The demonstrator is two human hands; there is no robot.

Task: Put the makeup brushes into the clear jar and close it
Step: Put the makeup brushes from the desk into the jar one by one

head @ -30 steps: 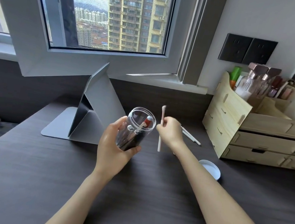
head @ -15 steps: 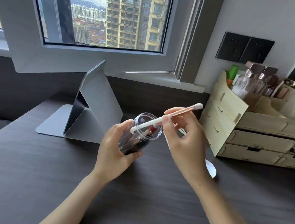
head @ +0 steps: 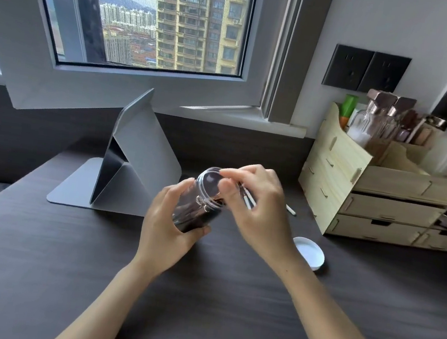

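Observation:
My left hand point(head: 165, 227) grips the clear jar point(head: 198, 211) from the side and tilts its open mouth up and away from me. Dark brush handles fill its lower part. My right hand point(head: 259, 209) is at the jar's mouth, thumb and forefinger pinched together over the rim. The makeup brush it carries is hidden behind those fingers. A white brush handle with a dark ferrule point(head: 249, 200) shows in the gap under that hand. The tip of another white brush point(head: 291, 211) lies on the desk beyond it. The white jar lid point(head: 309, 253) lies on the desk, right of my right wrist.
A grey folding stand point(head: 132, 175) stands on the dark desk point(head: 65, 276) left of the jar. A wooden drawer organiser point(head: 379, 209) holding bottles sits at the right against the wall. An open window frame point(head: 142, 87) juts out above the desk's back edge.
My right hand swung the white brush from upright to handle-first over the jar, then closed in on the mouth. The brush no longer sticks out. The jar stayed in my left hand.

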